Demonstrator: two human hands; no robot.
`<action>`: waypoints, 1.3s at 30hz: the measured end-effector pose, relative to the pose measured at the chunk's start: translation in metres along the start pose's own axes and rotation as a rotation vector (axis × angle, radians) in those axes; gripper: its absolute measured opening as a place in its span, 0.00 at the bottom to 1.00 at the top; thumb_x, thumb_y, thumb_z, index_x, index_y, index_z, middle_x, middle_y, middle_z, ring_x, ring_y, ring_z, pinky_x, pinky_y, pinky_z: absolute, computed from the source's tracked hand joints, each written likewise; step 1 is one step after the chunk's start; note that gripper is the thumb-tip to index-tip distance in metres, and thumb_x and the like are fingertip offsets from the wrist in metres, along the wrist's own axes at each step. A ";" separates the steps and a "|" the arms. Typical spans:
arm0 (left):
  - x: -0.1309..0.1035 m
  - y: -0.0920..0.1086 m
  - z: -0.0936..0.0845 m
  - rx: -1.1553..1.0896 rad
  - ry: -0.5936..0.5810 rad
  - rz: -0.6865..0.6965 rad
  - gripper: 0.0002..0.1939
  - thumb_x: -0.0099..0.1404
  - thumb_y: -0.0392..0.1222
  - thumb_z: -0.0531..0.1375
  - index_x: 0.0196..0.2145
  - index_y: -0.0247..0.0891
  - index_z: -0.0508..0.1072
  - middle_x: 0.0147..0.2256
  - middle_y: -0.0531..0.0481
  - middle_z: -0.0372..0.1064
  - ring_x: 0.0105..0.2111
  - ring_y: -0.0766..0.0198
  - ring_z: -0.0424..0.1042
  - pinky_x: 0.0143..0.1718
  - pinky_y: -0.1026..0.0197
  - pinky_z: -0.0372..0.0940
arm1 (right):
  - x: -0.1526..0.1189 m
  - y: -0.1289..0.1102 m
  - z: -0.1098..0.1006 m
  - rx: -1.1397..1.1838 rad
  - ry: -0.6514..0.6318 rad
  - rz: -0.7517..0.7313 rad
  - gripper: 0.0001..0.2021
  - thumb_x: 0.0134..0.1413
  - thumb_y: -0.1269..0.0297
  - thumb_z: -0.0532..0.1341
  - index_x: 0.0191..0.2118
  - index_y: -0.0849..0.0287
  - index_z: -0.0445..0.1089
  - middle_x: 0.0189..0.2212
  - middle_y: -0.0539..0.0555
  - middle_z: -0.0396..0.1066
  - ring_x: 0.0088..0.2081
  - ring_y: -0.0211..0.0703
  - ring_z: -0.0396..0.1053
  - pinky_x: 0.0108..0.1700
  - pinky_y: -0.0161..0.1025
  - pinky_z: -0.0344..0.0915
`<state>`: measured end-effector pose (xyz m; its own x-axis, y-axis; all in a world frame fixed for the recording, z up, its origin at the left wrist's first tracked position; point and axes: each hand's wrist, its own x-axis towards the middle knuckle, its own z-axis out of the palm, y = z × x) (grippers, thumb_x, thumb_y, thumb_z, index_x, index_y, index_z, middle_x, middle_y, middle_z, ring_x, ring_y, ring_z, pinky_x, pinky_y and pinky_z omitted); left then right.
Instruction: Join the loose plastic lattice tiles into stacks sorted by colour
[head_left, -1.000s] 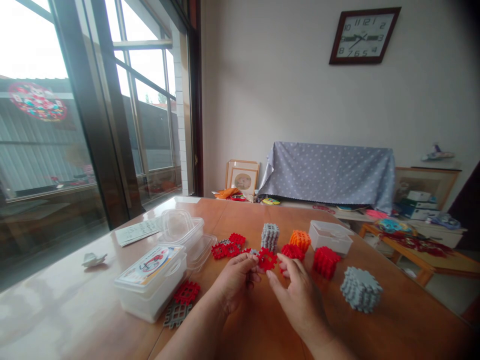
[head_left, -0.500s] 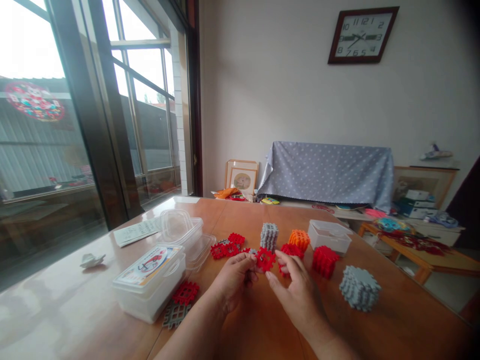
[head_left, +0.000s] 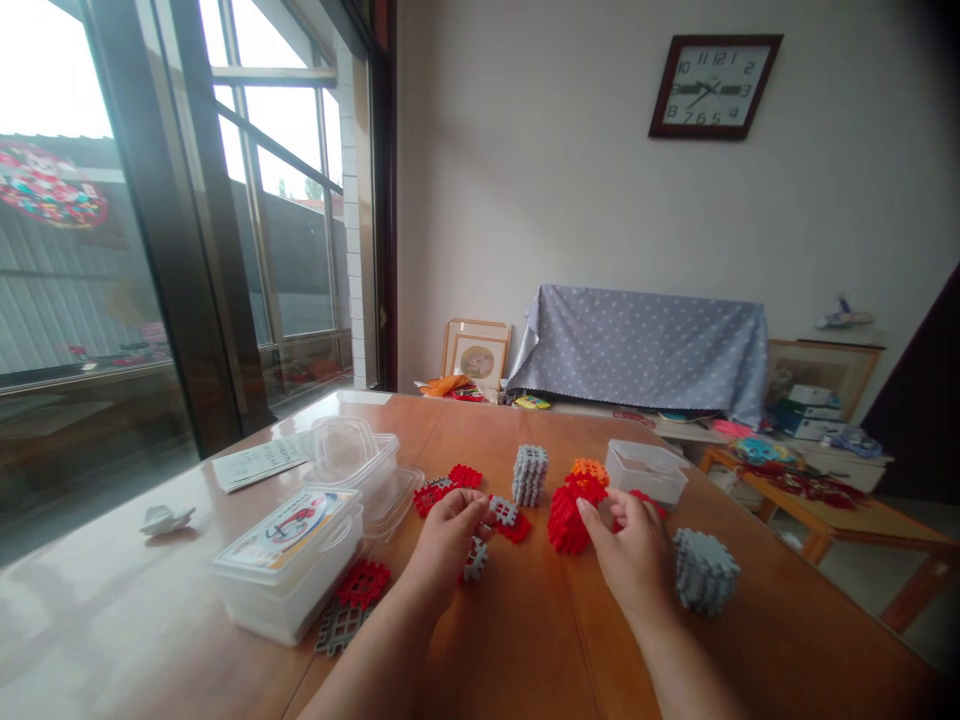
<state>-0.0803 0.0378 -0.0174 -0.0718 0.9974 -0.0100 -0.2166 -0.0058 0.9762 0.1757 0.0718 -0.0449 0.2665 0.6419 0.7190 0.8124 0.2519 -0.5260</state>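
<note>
My left hand [head_left: 448, 535] is closed in a pinch over the table's middle. A grey toothed plastic tile [head_left: 475, 560] with a little red beside it shows below its fingers, mostly hidden by the hand. My right hand [head_left: 634, 540] has its thumb and fingers at the right side of a stack of red toothed tiles [head_left: 568, 525], closed on a red tile [head_left: 586, 488] at the top. Between the hands lies a grey tile [head_left: 502, 510] against a red tile [head_left: 516, 529]. Behind them a grey stack [head_left: 530, 475] stands upright.
An orange stack [head_left: 590, 467] and an open clear box [head_left: 646, 470] stand behind my right hand; a grey stack [head_left: 706, 570] is to its right. At left are a lidded box [head_left: 289, 560], clear containers [head_left: 360, 460], a paper sheet [head_left: 259, 465] and loose tiles [head_left: 363, 583].
My hands have moved apart. The right one has gone from the red tile at my left fingers to the red stack. My left hand has shifted slightly left, and the view has turned slightly.
</note>
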 end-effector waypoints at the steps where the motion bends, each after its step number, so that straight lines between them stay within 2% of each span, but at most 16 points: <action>1: 0.001 0.000 -0.001 0.023 0.017 0.014 0.19 0.57 0.55 0.66 0.35 0.38 0.71 0.30 0.50 0.75 0.24 0.69 0.66 0.24 0.67 0.53 | 0.001 0.003 0.001 -0.013 -0.003 0.009 0.29 0.53 0.38 0.64 0.47 0.61 0.74 0.36 0.60 0.73 0.39 0.55 0.69 0.43 0.49 0.66; 6: 0.004 0.000 -0.005 0.089 0.054 0.054 0.16 0.59 0.54 0.64 0.34 0.37 0.71 0.31 0.49 0.75 0.26 0.67 0.67 0.27 0.66 0.55 | -0.001 0.003 0.004 -0.065 -0.046 0.013 0.31 0.52 0.36 0.63 0.47 0.61 0.75 0.35 0.59 0.73 0.39 0.56 0.69 0.44 0.49 0.64; 11: 0.011 -0.004 -0.012 0.164 0.103 0.091 0.11 0.56 0.48 0.64 0.32 0.38 0.70 0.26 0.52 0.70 0.25 0.64 0.66 0.27 0.64 0.55 | -0.002 -0.004 -0.003 -0.022 -0.053 -0.001 0.32 0.54 0.34 0.61 0.47 0.62 0.75 0.32 0.58 0.72 0.38 0.55 0.69 0.45 0.49 0.64; 13: 0.014 -0.006 -0.018 0.323 0.140 0.127 0.09 0.55 0.45 0.64 0.30 0.39 0.71 0.25 0.53 0.69 0.25 0.64 0.65 0.28 0.63 0.53 | -0.005 -0.010 -0.007 0.026 -0.025 -0.026 0.29 0.58 0.37 0.60 0.45 0.62 0.75 0.33 0.58 0.72 0.38 0.53 0.69 0.45 0.48 0.64; 16: 0.012 -0.006 -0.026 0.698 0.168 0.184 0.07 0.57 0.45 0.63 0.29 0.41 0.72 0.27 0.51 0.69 0.28 0.61 0.66 0.31 0.61 0.52 | -0.013 -0.023 -0.010 0.115 -0.048 -0.070 0.23 0.62 0.43 0.58 0.44 0.60 0.74 0.35 0.58 0.73 0.38 0.51 0.69 0.45 0.46 0.65; 18: 0.006 -0.005 -0.028 0.900 0.137 0.197 0.09 0.56 0.48 0.65 0.31 0.42 0.72 0.31 0.48 0.72 0.32 0.57 0.68 0.34 0.60 0.53 | -0.022 -0.033 -0.009 0.167 -0.105 -0.105 0.19 0.64 0.46 0.58 0.42 0.58 0.73 0.35 0.57 0.73 0.38 0.49 0.69 0.44 0.45 0.65; 20: -0.001 -0.004 -0.027 1.034 0.069 0.207 0.14 0.50 0.48 0.69 0.34 0.43 0.73 0.38 0.45 0.73 0.39 0.50 0.70 0.38 0.58 0.56 | -0.029 -0.043 -0.008 0.198 -0.172 -0.141 0.17 0.65 0.47 0.57 0.40 0.57 0.73 0.35 0.56 0.73 0.38 0.49 0.70 0.43 0.43 0.66; 23: -0.007 -0.004 -0.022 1.158 -0.013 0.224 0.22 0.43 0.44 0.72 0.38 0.44 0.75 0.45 0.40 0.71 0.47 0.42 0.68 0.43 0.54 0.58 | -0.037 -0.053 -0.005 0.229 -0.250 -0.181 0.16 0.66 0.49 0.56 0.38 0.56 0.73 0.34 0.55 0.73 0.37 0.48 0.70 0.42 0.43 0.66; 26: -0.005 -0.008 -0.019 1.132 -0.036 0.266 0.18 0.45 0.38 0.69 0.37 0.44 0.75 0.44 0.42 0.72 0.45 0.45 0.69 0.44 0.54 0.58 | -0.039 -0.058 -0.005 0.246 -0.280 -0.199 0.16 0.67 0.50 0.55 0.38 0.55 0.73 0.34 0.55 0.73 0.38 0.48 0.70 0.42 0.43 0.66; 29: 0.002 -0.009 -0.021 0.960 -0.002 0.284 0.10 0.53 0.40 0.66 0.35 0.43 0.75 0.39 0.44 0.73 0.40 0.52 0.70 0.41 0.58 0.58 | -0.039 -0.058 -0.005 0.256 -0.281 -0.192 0.16 0.67 0.51 0.55 0.38 0.55 0.73 0.34 0.55 0.73 0.38 0.48 0.70 0.42 0.43 0.66; 31: 0.007 -0.007 -0.025 0.908 0.088 0.303 0.09 0.58 0.44 0.64 0.37 0.41 0.75 0.39 0.44 0.73 0.40 0.52 0.70 0.42 0.58 0.58 | -0.039 -0.057 -0.005 0.266 -0.282 -0.183 0.16 0.67 0.51 0.55 0.38 0.55 0.73 0.34 0.54 0.73 0.38 0.47 0.70 0.42 0.43 0.66; 33: 0.009 -0.003 -0.029 0.954 0.206 0.346 0.13 0.60 0.47 0.62 0.42 0.41 0.76 0.44 0.42 0.73 0.44 0.50 0.69 0.46 0.56 0.57 | -0.040 -0.056 -0.005 0.273 -0.288 -0.174 0.16 0.67 0.50 0.56 0.38 0.55 0.73 0.34 0.54 0.73 0.38 0.48 0.70 0.42 0.43 0.66; 35: 0.007 0.002 -0.032 1.022 0.275 0.341 0.13 0.60 0.46 0.62 0.42 0.42 0.75 0.45 0.42 0.72 0.46 0.49 0.68 0.47 0.55 0.56 | -0.040 -0.056 -0.004 0.281 -0.296 -0.163 0.16 0.67 0.50 0.56 0.38 0.55 0.73 0.34 0.54 0.72 0.38 0.48 0.70 0.42 0.43 0.66; 37: 0.003 0.005 -0.034 1.045 0.250 0.260 0.09 0.58 0.46 0.64 0.36 0.43 0.74 0.39 0.45 0.73 0.43 0.51 0.69 0.45 0.56 0.57 | -0.041 -0.056 -0.004 0.293 -0.307 -0.155 0.16 0.67 0.50 0.55 0.37 0.55 0.73 0.34 0.54 0.72 0.38 0.48 0.70 0.42 0.43 0.65; 39: -0.002 0.006 -0.033 1.058 0.158 0.171 0.10 0.53 0.47 0.67 0.30 0.44 0.71 0.34 0.47 0.71 0.40 0.51 0.70 0.42 0.57 0.57 | -0.041 -0.056 -0.004 0.305 -0.317 -0.150 0.16 0.67 0.50 0.55 0.37 0.55 0.73 0.34 0.54 0.72 0.38 0.47 0.70 0.42 0.43 0.65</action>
<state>-0.1136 0.0337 -0.0188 -0.1627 0.9682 0.1899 0.7527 -0.0027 0.6584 0.1214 0.0281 -0.0430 -0.0528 0.7596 0.6482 0.6277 0.5301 -0.5701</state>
